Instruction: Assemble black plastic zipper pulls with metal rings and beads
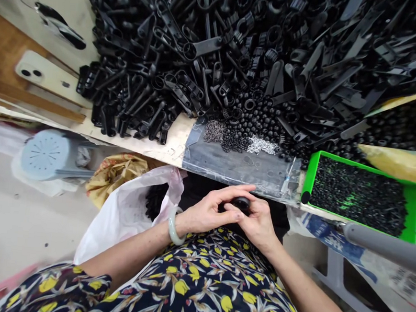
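My left hand (213, 208) and my right hand (258, 221) meet just below the table edge, over my lap. Both are closed around one small black plastic part (241, 203), which shows between the fingertips. A pale green bangle (172, 226) sits on my left wrist. Above the hands lies a grey plastic sheet (236, 165) with small heaps of tiny metal pins (262, 146) and black beads (254, 121). Behind it rises a big pile of black plastic handles and rings (238, 48).
A green tray (309, 176) of tiny black pieces stands to the right, with a grey bar (384, 244) below it. A white plastic bag (127, 212) with black parts hangs left of my lap. A phone (41, 73) and a grey stool (45, 155) lie to the left.
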### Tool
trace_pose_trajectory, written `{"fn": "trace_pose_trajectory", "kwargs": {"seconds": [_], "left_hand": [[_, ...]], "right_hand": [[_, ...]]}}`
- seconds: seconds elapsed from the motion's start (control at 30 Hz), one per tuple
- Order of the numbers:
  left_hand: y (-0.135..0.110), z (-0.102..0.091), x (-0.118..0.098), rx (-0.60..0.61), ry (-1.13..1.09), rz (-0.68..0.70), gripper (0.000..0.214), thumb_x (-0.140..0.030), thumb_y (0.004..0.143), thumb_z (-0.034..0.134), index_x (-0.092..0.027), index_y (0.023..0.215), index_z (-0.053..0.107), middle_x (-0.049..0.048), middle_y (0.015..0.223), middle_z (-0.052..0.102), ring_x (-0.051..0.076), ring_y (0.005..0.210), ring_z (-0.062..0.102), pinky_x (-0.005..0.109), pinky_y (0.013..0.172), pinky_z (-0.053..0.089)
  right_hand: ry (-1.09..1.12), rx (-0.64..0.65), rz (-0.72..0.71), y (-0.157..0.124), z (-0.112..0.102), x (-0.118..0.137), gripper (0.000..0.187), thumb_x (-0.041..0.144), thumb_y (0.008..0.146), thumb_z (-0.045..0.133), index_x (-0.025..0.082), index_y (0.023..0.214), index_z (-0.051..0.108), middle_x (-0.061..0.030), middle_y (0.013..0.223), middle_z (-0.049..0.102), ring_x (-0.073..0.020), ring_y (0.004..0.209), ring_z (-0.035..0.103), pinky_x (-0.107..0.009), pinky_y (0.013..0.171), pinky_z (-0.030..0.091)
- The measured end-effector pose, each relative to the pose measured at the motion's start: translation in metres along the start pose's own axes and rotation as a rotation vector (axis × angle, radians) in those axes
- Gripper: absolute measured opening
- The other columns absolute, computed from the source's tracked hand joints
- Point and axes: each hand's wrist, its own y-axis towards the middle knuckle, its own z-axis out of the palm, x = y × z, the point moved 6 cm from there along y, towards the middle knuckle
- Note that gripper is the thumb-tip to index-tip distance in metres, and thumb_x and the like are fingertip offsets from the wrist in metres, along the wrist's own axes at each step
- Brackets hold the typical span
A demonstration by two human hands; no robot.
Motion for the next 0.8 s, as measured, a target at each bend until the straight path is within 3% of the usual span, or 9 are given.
{"fn": "trace_pose_trajectory", "kwargs": {"seconds": [0.2,0.33,0.43,0.5,0.67,0.8], "left_hand": [[-0.001,0.005,0.002,-0.019,-0.008,-0.014,0.037,-0.026,0.096,0.068,-0.026,0.133,0.068,0.0106,0.159,0.054,0.031,0.145,0.052,0.048,0.123,0.037],[0.002,0.007,0.008,0.005,-0.029,-0.041,0.053,-0.030,0.096,0.071,-0.028,0.147,0.057,0.0111,0.163,0.048,0.030,0.150,0.045,0.049,0.127,0.031],[0.003,0.003,0.013,-0.020,-0.197,-0.071,0.075,-0.037,0.092,0.077,-0.034,0.159,0.042,0.0109,0.168,0.039,0.030,0.154,0.039,0.050,0.127,0.031],[0.002,-0.001,0.017,-0.079,-0.332,-0.121,0.077,-0.040,0.094,0.074,-0.040,0.161,0.036,0.0089,0.171,0.035,0.031,0.155,0.037,0.050,0.124,0.037],[-0.002,-0.003,0.028,-0.199,-0.575,-0.296,0.056,-0.045,0.102,0.061,-0.037,0.156,0.047,0.0080,0.164,0.048,0.034,0.151,0.042,0.052,0.116,0.047],[-0.003,-0.001,0.033,-0.222,-0.531,-0.312,0.043,-0.043,0.101,0.064,-0.030,0.142,0.066,0.0087,0.156,0.058,0.035,0.145,0.050,0.051,0.116,0.047]], "right_hand": [[0.011,0.010,0.016,0.000,0.000,-0.001,0.020,0.037,0.088,0.077,0.019,0.080,0.080,-0.0019,0.071,0.072,-0.0162,0.062,0.063,-0.028,0.059,0.049],[0.051,-0.011,0.072,0.003,-0.004,-0.011,0.024,0.039,0.086,0.079,0.019,0.074,0.076,0.0001,0.066,0.068,-0.0150,0.059,0.060,-0.026,0.056,0.048],[0.172,0.019,0.152,0.008,-0.005,-0.017,0.022,0.043,0.088,0.078,0.022,0.094,0.080,-0.0018,0.083,0.077,-0.0177,0.071,0.069,-0.028,0.068,0.057],[0.247,0.026,0.189,0.012,-0.005,-0.017,0.031,0.046,0.088,0.078,0.025,0.111,0.080,-0.0031,0.096,0.079,-0.0204,0.083,0.074,-0.032,0.078,0.061],[0.206,-0.028,0.156,0.020,-0.012,-0.008,0.041,0.047,0.088,0.079,0.028,0.123,0.076,-0.0032,0.101,0.074,-0.0201,0.088,0.071,-0.032,0.079,0.061],[-0.002,-0.107,0.083,0.018,-0.019,-0.002,0.046,0.046,0.087,0.081,0.030,0.130,0.074,-0.0027,0.104,0.062,-0.0157,0.083,0.063,-0.028,0.075,0.056]]}}
